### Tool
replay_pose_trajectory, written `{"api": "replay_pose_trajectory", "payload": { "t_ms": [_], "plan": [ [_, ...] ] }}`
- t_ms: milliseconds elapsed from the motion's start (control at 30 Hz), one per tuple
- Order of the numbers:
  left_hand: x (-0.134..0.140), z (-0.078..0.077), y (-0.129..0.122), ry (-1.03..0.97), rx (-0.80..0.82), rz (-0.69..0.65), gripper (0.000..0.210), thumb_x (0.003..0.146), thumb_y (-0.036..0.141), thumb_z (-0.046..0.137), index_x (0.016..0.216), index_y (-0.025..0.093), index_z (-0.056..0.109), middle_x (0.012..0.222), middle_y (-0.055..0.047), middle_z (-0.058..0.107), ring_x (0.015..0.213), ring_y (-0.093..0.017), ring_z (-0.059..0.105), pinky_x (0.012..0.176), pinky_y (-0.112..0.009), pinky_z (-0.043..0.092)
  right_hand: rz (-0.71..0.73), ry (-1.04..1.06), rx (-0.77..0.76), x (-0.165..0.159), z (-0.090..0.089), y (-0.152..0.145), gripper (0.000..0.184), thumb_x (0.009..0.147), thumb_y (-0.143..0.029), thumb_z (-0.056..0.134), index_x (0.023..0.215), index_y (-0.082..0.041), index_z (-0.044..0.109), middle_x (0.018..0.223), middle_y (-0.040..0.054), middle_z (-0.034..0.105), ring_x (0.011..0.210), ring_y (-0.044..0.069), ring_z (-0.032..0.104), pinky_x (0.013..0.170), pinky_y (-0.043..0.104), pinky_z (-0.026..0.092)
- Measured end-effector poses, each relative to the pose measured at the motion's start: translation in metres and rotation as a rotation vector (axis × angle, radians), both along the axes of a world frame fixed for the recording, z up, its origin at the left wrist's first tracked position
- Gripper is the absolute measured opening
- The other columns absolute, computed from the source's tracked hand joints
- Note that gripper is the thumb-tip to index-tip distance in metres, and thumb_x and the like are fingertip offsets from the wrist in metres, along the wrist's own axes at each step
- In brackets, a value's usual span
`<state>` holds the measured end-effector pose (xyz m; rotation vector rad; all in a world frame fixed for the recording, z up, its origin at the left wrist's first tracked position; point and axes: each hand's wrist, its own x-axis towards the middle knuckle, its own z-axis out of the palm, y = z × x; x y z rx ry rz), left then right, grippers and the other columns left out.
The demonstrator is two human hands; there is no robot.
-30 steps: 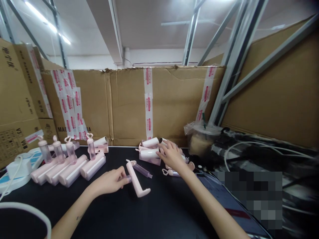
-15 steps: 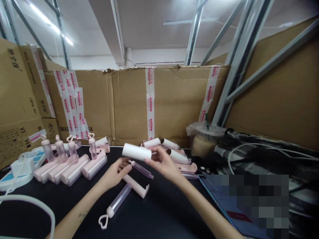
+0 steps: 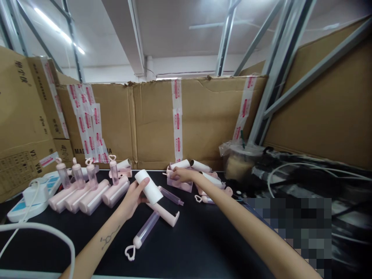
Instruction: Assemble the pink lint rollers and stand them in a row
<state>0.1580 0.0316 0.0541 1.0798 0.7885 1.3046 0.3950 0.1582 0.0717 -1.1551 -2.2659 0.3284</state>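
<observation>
White roll (image 3: 150, 188) is looking plain and smooth, sitting mid-table over the black tabletop (image 3: 203, 240), long axis slanting far-left to near-right. Left hand (image 3: 134, 197) is pinching it, thumb across its side. Pink holder (image 3: 166, 216) is lying just below. Right hand (image 3: 181, 175) is sitting at a translucent case (image 3: 183, 186); can't tell if fingers are pinching.

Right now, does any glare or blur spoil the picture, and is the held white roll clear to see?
Head view: the fluorescent tube at upper left glares white; head view: dark clutter at the right looks smeared, and a pixelated block hides part of the lower right; head view: the white roll has a clear outline, its surface nearly plain.
</observation>
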Motion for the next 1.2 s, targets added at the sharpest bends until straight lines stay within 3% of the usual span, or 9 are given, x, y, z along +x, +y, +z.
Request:
{"api": "replay_pose_trajectory", "payload": {
  "t_ms": [133, 267, 433, 500, 567, 667, 833, 1033, 1200],
  "plan": [
    [0.001, -0.002, 0.001, 0.135, 0.033, -0.022, 0.042, 0.067, 0.048, 0.065, 0.091, 0.015, 0.052, 0.077, -0.003, 0.06, 0.07, -0.017, 0.06, 0.056, -0.026, 0.048, 0.093, -0.083, -0.139, -0.002, -0.013, -0.008, 0.025, 0.087, -0.03, 0.052, 0.108, -0.016, 0.055, 0.11, 0.007, 0.057, 0.092, 0.018, 0.058, 0.079, 0.038, 0.049],
    [0.0, -0.002, 0.0, 0.328, 0.194, -0.008, 0.046, 0.062, 0.041, 0.071, 0.095, 0.014, 0.055, 0.085, -0.005, 0.063, 0.08, -0.02, 0.059, 0.065, -0.027, 0.047, 0.062, 0.023, -0.068, 0.002, -0.004, -0.025, 0.023, 0.071, -0.036, 0.068, 0.076, -0.015, 0.06, 0.098, 0.0076, 0.06, 0.094, 0.022, 0.057, 0.086, 0.038, 0.044],
    [0.005, -0.004, -0.007, 0.426, 0.237, -0.105, 0.041, 0.07, 0.047, 0.063, 0.09, 0.012, 0.058, 0.08, -0.004, 0.061, 0.07, -0.016, 0.056, 0.06, -0.025, 0.044, 0.026, 0.292, -0.012, -0.023, 0.007, -0.073, 0.04, 0.088, -0.047, 0.04, 0.112, -0.016, 0.049, 0.087, 0.0058, 0.066, 0.08, 0.018, 0.064, 0.071, 0.034, 0.051],
    [0.007, -0.007, -0.008, 0.448, 0.227, -0.159, 0.042, 0.07, 0.047, 0.063, 0.091, 0.011, 0.058, 0.075, -0.003, 0.059, 0.064, -0.014, 0.053, 0.056, -0.023, 0.042, 0.149, 0.544, -0.096, -0.038, 0.007, -0.096, 0.039, 0.085, -0.045, 0.048, 0.111, -0.017, 0.054, 0.095, 0.0083, 0.068, 0.089, 0.021, 0.064, 0.076, 0.035, 0.051],
    [0.009, -0.009, -0.007, 0.462, 0.238, -0.182, 0.043, 0.069, 0.046, 0.064, 0.093, 0.011, 0.058, 0.073, -0.002, 0.057, 0.062, -0.013, 0.051, 0.055, -0.022, 0.041, 0.235, 0.59, -0.154, -0.049, 0.006, -0.116, 0.031, 0.083, -0.042, 0.052, 0.1, -0.019, 0.064, 0.102, 0.0077, 0.068, 0.097, 0.023, 0.062, 0.085, 0.037, 0.048],
    [0.009, -0.011, -0.006, 0.458, 0.227, -0.176, 0.046, 0.069, 0.048, 0.064, 0.095, 0.011, 0.058, 0.073, -0.002, 0.056, 0.061, -0.012, 0.05, 0.053, -0.021, 0.04, 0.279, 0.563, -0.205, -0.054, 0.005, -0.133, 0.03, 0.085, -0.038, 0.051, 0.107, -0.023, 0.065, 0.112, 0.0055, 0.065, 0.106, 0.024, 0.057, 0.095, 0.041, 0.042],
    [0.007, -0.008, -0.008, 0.422, 0.227, -0.197, 0.044, 0.07, 0.048, 0.064, 0.092, 0.011, 0.057, 0.07, -0.002, 0.054, 0.06, -0.012, 0.051, 0.052, -0.021, 0.039, 0.231, 0.526, -0.098, -0.052, -0.003, -0.134, 0.031, 0.085, -0.035, 0.051, 0.112, -0.024, 0.062, 0.118, 0.0053, 0.061, 0.111, 0.023, 0.054, 0.099, 0.043, 0.037],
    [0.009, -0.008, -0.01, 0.464, 0.269, -0.245, 0.041, 0.067, 0.045, 0.066, 0.087, 0.01, 0.059, 0.067, 0.0, 0.054, 0.058, -0.011, 0.049, 0.051, -0.02, 0.036, 0.323, 0.48, -0.044, -0.055, -0.009, -0.138, 0.028, 0.087, -0.034, 0.049, 0.107, -0.024, 0.066, 0.107, 0.0069, 0.065, 0.101, 0.022, 0.058, 0.092, 0.039, 0.043],
    [0.007, -0.007, -0.007, 0.287, 0.096, -0.048, 0.046, 0.069, 0.049, 0.064, 0.095, 0.011, 0.058, 0.076, -0.003, 0.059, 0.066, -0.015, 0.055, 0.057, -0.023, 0.043, 0.334, 0.529, -0.109, -0.039, -0.001, -0.119, 0.039, 0.093, -0.036, 0.033, 0.129, -0.029, 0.044, 0.134, 0.0057, 0.045, 0.118, 0.02, 0.047, 0.094, 0.038, 0.041]
  ]
}}
